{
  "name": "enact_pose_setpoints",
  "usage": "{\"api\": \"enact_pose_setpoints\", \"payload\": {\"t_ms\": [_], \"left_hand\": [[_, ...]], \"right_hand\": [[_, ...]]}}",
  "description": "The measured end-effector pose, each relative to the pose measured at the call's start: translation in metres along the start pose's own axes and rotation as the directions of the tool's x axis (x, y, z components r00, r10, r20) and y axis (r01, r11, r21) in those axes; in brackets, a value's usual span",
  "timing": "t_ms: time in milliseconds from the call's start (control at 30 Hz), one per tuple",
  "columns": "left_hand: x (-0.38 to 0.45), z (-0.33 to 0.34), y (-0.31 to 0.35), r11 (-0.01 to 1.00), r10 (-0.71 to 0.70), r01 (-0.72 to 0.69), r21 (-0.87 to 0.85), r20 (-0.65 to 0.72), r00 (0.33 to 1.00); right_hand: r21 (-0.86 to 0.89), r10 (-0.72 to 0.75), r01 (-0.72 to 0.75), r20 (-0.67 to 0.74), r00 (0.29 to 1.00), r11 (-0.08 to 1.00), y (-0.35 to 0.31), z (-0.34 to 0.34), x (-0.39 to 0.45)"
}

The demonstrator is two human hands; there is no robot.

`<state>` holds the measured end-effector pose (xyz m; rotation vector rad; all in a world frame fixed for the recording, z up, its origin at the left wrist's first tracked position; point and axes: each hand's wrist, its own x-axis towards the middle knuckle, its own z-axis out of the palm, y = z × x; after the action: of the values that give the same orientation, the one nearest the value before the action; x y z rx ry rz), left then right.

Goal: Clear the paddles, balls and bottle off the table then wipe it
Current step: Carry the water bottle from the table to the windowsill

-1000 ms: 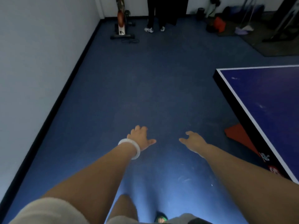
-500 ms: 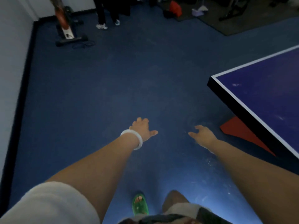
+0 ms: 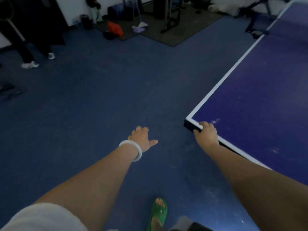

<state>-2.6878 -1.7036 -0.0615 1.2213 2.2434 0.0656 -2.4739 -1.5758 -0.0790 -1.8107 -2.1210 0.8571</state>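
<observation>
The blue table tennis table (image 3: pixel 266 97) with white edge lines fills the right side. Its near corner points toward me. My right hand (image 3: pixel 206 135) grips that corner, fingers curled over the white line and thumb on the dark side edge. My left hand (image 3: pixel 141 139), with a white bangle (image 3: pixel 131 150) on the wrist, hangs over the blue floor with fingers relaxed and holds nothing. The part of the tabletop in view shows only pale smudges. No paddle, ball or bottle is in view.
A person's legs in dark trousers and white shoes (image 3: pixel 30 64) stand at the far left. A red bag (image 3: pixel 115 29), a dark mat (image 3: pixel 175 30) and gym equipment lie at the back. My foot in a green sandal (image 3: pixel 159 212) is on the floor below.
The view has swung right and the table has come closer. My right hand rose from over the floor and took hold of the table's corner. My left hand stays relaxed.
</observation>
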Motion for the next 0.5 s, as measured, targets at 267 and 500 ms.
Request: {"api": "enact_pose_setpoints", "payload": {"t_ms": [267,500], "left_hand": [[0.149,-0.090,0.088,0.957,0.277,-0.278,0.084,0.020,0.961],[0.277,-0.166,0.163,0.821,0.543,-0.549,0.155,0.084,0.836]], "right_hand": [[0.047,0.228,-0.224,-0.112,0.967,0.973,-0.027,-0.047,0.114],[0.131,0.403,-0.381,-0.274,0.873,0.915,-0.057,-0.077,0.213]]}}
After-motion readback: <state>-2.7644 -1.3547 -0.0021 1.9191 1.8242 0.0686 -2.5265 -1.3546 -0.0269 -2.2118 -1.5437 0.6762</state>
